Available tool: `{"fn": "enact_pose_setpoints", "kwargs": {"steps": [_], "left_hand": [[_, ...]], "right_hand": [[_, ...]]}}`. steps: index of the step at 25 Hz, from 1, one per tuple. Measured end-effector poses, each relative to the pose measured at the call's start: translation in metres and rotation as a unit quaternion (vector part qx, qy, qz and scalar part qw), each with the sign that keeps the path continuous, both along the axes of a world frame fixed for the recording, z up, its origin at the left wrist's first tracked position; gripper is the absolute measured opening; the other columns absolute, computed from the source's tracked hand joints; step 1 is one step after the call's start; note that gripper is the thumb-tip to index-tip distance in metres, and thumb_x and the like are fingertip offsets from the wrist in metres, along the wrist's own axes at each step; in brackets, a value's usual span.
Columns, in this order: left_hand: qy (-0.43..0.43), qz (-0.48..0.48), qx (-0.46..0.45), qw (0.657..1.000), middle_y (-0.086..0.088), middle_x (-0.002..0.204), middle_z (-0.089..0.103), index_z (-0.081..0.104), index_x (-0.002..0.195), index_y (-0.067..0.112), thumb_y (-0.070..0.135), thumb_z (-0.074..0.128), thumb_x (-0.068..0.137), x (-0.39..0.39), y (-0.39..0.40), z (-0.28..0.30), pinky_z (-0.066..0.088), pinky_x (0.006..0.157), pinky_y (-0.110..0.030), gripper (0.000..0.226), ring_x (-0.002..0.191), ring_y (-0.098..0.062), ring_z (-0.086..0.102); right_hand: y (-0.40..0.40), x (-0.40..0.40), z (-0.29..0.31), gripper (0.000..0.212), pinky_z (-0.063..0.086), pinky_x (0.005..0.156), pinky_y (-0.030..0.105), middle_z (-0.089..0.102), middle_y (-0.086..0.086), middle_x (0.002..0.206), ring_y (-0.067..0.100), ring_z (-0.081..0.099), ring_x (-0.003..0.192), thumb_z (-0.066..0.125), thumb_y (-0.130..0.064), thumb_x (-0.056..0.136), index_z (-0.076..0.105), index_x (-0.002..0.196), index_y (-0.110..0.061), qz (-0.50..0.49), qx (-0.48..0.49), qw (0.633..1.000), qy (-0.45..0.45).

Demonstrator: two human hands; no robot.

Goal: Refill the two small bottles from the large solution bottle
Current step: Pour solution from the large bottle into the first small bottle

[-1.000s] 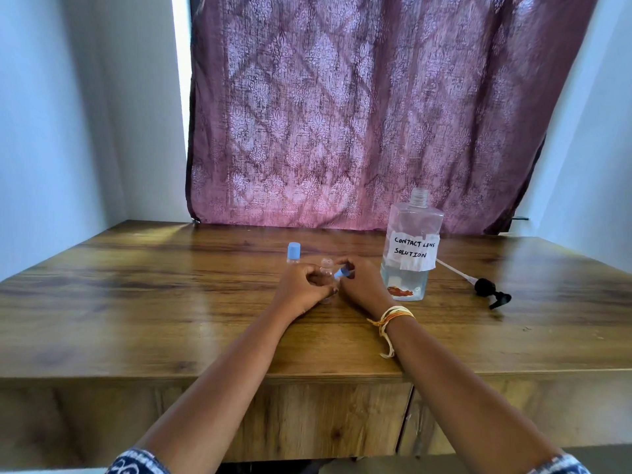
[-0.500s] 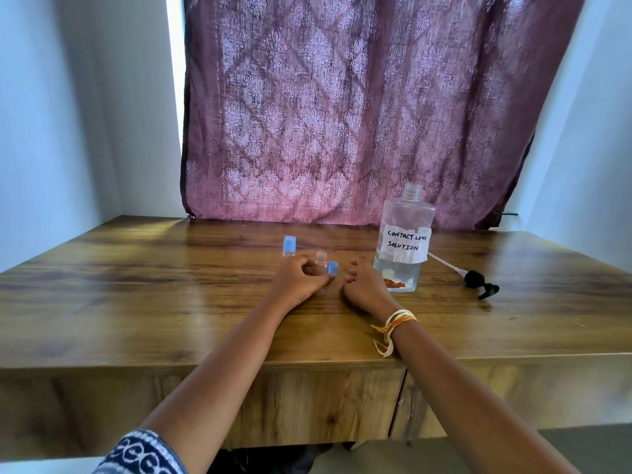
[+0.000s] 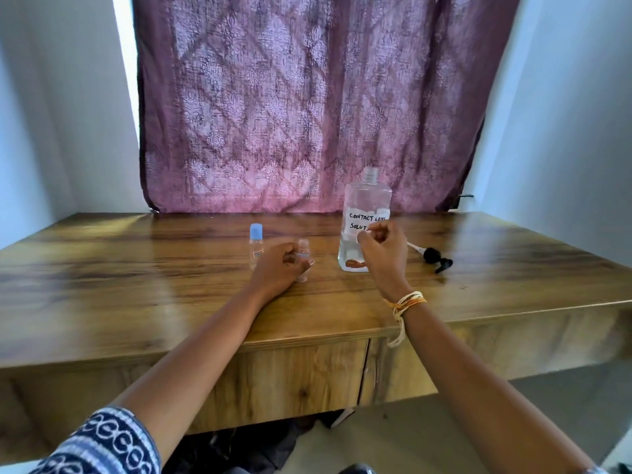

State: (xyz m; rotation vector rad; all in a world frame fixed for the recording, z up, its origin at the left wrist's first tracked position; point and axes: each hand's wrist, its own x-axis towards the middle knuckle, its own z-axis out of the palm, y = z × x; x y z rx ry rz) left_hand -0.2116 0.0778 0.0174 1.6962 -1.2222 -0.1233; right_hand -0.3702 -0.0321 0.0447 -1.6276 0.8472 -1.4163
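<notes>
The large clear bottle (image 3: 366, 203), hand-labelled "CONTACT LENS SOLUTION", stands uncapped on the wooden table (image 3: 136, 285) with a little liquid at its bottom. A small bottle with a blue cap (image 3: 256, 244) stands upright to its left. Between them is the second small bottle (image 3: 303, 249), uncapped, with my left hand (image 3: 278, 268) closed around it on the table. A pale blue streak shows at my left fingertips, too blurred to identify. My right hand (image 3: 381, 251) is raised in front of the large bottle's label, fingers curled together; whether it pinches something is unclear.
A black pump head with a white tube (image 3: 434, 260) lies on the table right of the large bottle. A purple patterned curtain (image 3: 307, 114) hangs behind the table, and white walls close in on both sides.
My right hand has lifted off the table from beside the small bottle and moved right and up, in front of the large bottle. My left hand stays on the uncapped small bottle.
</notes>
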Motion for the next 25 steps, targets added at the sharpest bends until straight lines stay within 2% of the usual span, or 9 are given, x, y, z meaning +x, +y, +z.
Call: {"fn": "enact_pose_setpoints", "kwargs": {"steps": [4, 6, 9, 12, 15, 18, 21, 23, 25], "left_hand": [[0.018, -0.002, -0.012, 1.0, 0.01, 0.078, 0.064, 0.06, 0.091, 0.022, 0.021, 0.072, 0.084, 0.0, 0.0, 0.0, 0.04, 0.058, -0.007, 0.014, 0.071, 0.0, 0.058], [0.038, 0.006, -0.026, 0.999, 0.004, 0.086, 0.068, 0.061, 0.099, 0.02, 0.022, 0.07, 0.085, 0.001, 0.0, -0.001, 0.043, 0.064, -0.011, 0.017, 0.077, -0.007, 0.063], [0.07, 0.003, -0.041, 0.997, -0.004, 0.097, 0.072, 0.065, 0.108, 0.013, 0.021, 0.068, 0.086, 0.005, -0.003, -0.004, 0.049, 0.074, -0.022, 0.024, 0.088, -0.016, 0.068], [0.075, -0.012, -0.048, 0.996, -0.006, 0.097, 0.073, 0.066, 0.105, 0.012, 0.02, 0.067, 0.088, 0.006, -0.004, -0.006, 0.05, 0.069, -0.018, 0.018, 0.088, -0.017, 0.068], [0.07, -0.025, -0.044, 0.996, -0.005, 0.096, 0.074, 0.069, 0.103, 0.013, 0.021, 0.065, 0.089, 0.005, -0.003, -0.005, 0.054, 0.078, -0.028, 0.016, 0.092, -0.02, 0.069], [0.086, -0.03, -0.046, 0.995, -0.004, 0.095, 0.074, 0.07, 0.1, 0.016, 0.025, 0.067, 0.088, 0.006, -0.003, -0.006, 0.056, 0.086, -0.039, 0.016, 0.092, -0.021, 0.071], [0.094, -0.028, -0.05, 0.994, -0.01, 0.09, 0.075, 0.071, 0.095, 0.013, 0.034, 0.069, 0.082, 0.007, -0.002, -0.007, 0.055, 0.086, -0.049, 0.025, 0.09, -0.03, 0.071], [0.098, -0.026, -0.049, 0.994, -0.014, 0.09, 0.074, 0.07, 0.097, 0.01, 0.029, 0.07, 0.083, 0.007, -0.003, -0.008, 0.055, 0.086, -0.05, 0.024, 0.09, -0.033, 0.07], [0.111, -0.026, -0.045, 0.992, -0.015, 0.093, 0.074, 0.069, 0.102, 0.007, 0.023, 0.07, 0.086, 0.008, -0.004, -0.007, 0.055, 0.087, -0.049, 0.023, 0.091, -0.031, 0.071]], "right_hand": [[-0.037, -0.003, 0.019, 0.077, 0.055, 0.089, 0.045, 0.055, 0.004, 0.114, 0.022, 0.06, 0.104, 0.084, -0.049, 0.057, 0.042, 0.116, -0.024, -0.028, -0.025, 0.999, -0.007], [-0.053, -0.002, 0.033, 0.095, 0.058, 0.088, 0.043, 0.058, 0.008, 0.122, 0.024, 0.064, 0.106, 0.09, -0.045, 0.058, 0.035, 0.132, -0.022, 0.051, 0.016, 0.999, 0.007], [-0.065, -0.001, 0.053, 0.064, 0.061, 0.072, 0.033, 0.068, 0.012, 0.108, 0.024, 0.069, 0.088, 0.086, -0.022, 0.068, 0.052, 0.12, -0.006, 0.157, 0.006, 0.987, 0.038], [-0.071, 0.001, 0.059, 0.052, 0.06, 0.068, 0.034, 0.074, 0.01, 0.093, 0.021, 0.072, 0.08, 0.087, -0.037, 0.06, 0.068, 0.1, -0.01, 0.169, -0.044, 0.979, 0.106], [-0.076, 0.002, 0.055, 0.06, 0.06, 0.081, 0.043, 0.075, 0.01, 0.096, 0.024, 0.074, 0.085, 0.087, -0.043, 0.057, 0.068, 0.104, -0.011, 0.166, -0.039, 0.979, 0.108], [-0.067, 0.002, 0.053, 0.06, 0.06, 0.08, 0.043, 0.071, 0.011, 0.105, 0.025, 0.072, 0.088, 0.09, -0.019, 0.063, 0.055, 0.111, -0.008, 0.157, -0.042, 0.984, 0.069], [-0.057, 0.008, 0.054, 0.065, 0.06, 0.077, 0.034, 0.066, 0.009, 0.11, 0.021, 0.07, 0.09, 0.089, -0.011, 0.063, 0.05, 0.115, -0.012, 0.15, -0.114, 0.98, 0.072], [-0.05, 0.011, 0.055, 0.068, 0.057, 0.074, 0.019, 0.066, 0.003, 0.109, 0.012, 0.067, 0.09, 0.091, -0.017, 0.061, 0.051, 0.116, -0.012, 0.132, -0.169, 0.973, 0.089], [-0.045, 0.014, 0.053, 0.068, 0.054, 0.073, 0.017, 0.066, -0.001, 0.107, 0.009, 0.065, 0.088, 0.092, -0.025, 0.059, 0.054, 0.115, -0.016, 0.098, -0.231, 0.961, 0.112]]}}
